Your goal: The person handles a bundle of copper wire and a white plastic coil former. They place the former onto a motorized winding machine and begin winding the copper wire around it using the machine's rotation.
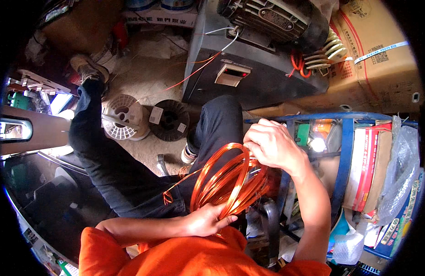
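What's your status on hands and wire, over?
Left hand holding copper wire coil at its bottom. Right hand gripping its top. Twisted wire end juts left, clear of both hands. No obstruction seen.

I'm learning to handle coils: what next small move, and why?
Perhaps tuck in the curled wire end with the left hand, the right hand steadying the copper-coloured coil: that end juts out leftward, nearer the left hand.

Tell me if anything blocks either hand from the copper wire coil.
Nothing visible does: the left hand holds the wire coil at its lower edge, and the right hand is at its upper edge.
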Motion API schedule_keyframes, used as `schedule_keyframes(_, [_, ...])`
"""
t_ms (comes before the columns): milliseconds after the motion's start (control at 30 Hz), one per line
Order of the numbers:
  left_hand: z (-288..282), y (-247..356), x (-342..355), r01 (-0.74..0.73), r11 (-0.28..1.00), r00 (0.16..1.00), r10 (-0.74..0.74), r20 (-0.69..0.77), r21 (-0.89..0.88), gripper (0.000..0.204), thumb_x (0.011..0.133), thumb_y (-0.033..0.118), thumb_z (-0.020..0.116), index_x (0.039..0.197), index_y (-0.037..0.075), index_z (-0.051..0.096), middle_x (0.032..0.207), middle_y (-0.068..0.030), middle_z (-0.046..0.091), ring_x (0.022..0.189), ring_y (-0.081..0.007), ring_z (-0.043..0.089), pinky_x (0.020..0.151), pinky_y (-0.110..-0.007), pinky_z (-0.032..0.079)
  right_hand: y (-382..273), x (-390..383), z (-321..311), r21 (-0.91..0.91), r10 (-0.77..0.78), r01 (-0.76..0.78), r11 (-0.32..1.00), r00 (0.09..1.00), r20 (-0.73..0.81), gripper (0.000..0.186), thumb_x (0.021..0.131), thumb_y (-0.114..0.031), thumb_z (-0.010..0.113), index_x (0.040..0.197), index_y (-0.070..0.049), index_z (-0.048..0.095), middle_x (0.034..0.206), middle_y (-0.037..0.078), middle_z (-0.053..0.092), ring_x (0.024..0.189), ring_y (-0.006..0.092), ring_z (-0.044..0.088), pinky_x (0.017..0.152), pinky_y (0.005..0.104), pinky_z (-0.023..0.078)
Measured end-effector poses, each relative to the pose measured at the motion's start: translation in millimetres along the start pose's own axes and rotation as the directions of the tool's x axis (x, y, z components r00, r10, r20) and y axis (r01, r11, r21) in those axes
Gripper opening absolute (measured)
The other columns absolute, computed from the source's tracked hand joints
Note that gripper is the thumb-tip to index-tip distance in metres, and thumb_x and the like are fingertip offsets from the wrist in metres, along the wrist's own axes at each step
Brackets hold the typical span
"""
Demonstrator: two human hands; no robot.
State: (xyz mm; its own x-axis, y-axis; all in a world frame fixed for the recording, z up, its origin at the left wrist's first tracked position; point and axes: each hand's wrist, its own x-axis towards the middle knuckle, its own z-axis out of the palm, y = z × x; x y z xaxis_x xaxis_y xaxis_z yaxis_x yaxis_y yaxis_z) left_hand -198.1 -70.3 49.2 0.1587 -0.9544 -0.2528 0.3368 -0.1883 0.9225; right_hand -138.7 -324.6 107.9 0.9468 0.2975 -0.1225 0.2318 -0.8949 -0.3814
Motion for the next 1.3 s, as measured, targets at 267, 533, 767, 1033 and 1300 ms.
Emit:
schedule_keyframes(267, [3, -28, -2, -0.064, 0.998, 0.990, 0.061, -0.128, -0.019, 0.039, 0.094, 0.028, 0.056, 0.124, 0.004, 0.050, 0.102, -0.0130, 0.060, 0.095, -0.0182, 0.056, 0.084, -0.034, 0.044, -13, -8, -3, 0.425, 0.304, -0.158, 0.891, 0.903, -0.302, 0.021, 0.081, -0.006, 0.066, 0.100, 0.002, 0.062, 0.097, 0.013, 0.063, 0.087, 0.0239, 0.062, 0.077, 0.0312, 0.049])
schedule_keyframes(533, [-18, -3, 13, -0.070, 0.988, 0.939, 0.019, -0.344, -0.137, 0.037, 0.093, 0.017, 0.055, 0.128, 0.008, 0.045, 0.071, -0.0051, 0.056, 0.053, -0.0139, 0.053, 0.045, -0.028, 0.045, -70, -102, 51, 0.894, 0.614, -0.439, -0.088, 0.682, 0.396, 0.033, 0.088, -0.027, 0.062, 0.113, -0.005, 0.060, 0.110, 0.011, 0.057, 0.103, 0.0247, 0.052, 0.083, 0.0371, 0.042])
schedule_keyframes(767, [-31, 25, 8, -0.274, 0.923, 0.926, 0.330, -0.184, 0.271, 0.080, 0.087, 0.007, 0.058, 0.149, 0.005, 0.007, 0.136, -0.0174, 0.042, 0.119, -0.0254, 0.045, 0.101, -0.033, 0.036, -83, -33, 69, 0.797, 0.241, 0.082, -0.598, 0.967, 0.081, 0.060, 0.088, -0.045, 0.059, 0.133, -0.009, 0.043, 0.129, 0.005, 0.052, 0.119, 0.0246, 0.049, 0.104, 0.0443, 0.037])
schedule_keyframes(1033, [-19, 65, -9, -0.124, 0.916, 0.799, 0.320, -0.508, 0.381, 0.070, 0.083, 0.026, 0.069, 0.138, 0.012, 0.029, 0.144, -0.0175, 0.031, 0.132, -0.0308, 0.034, 0.102, -0.043, 0.035, -103, -13, 36, 0.820, 0.515, 0.188, -0.541, 0.845, 0.146, 0.022, 0.090, -0.027, 0.059, 0.099, -0.007, 0.059, 0.096, 0.010, 0.067, 0.093, 0.0309, 0.063, 0.093, 0.0493, 0.047])
schedule_keyframes(1300, [-58, 72, -46, -0.078, 0.816, 0.608, 0.494, -0.621, 0.573, 0.056, 0.081, 0.046, 0.068, 0.111, 0.001, 0.053, 0.106, -0.0168, 0.060, 0.099, -0.0228, 0.059, 0.085, -0.038, 0.046, -123, -7, -19, 0.962, 0.374, -0.018, -0.271, 0.919, 0.123, 0.017, 0.091, -0.016, 0.058, 0.101, -0.003, 0.057, 0.086, 0.012, 0.064, 0.081, 0.0265, 0.063, 0.077, 0.0440, 0.053])
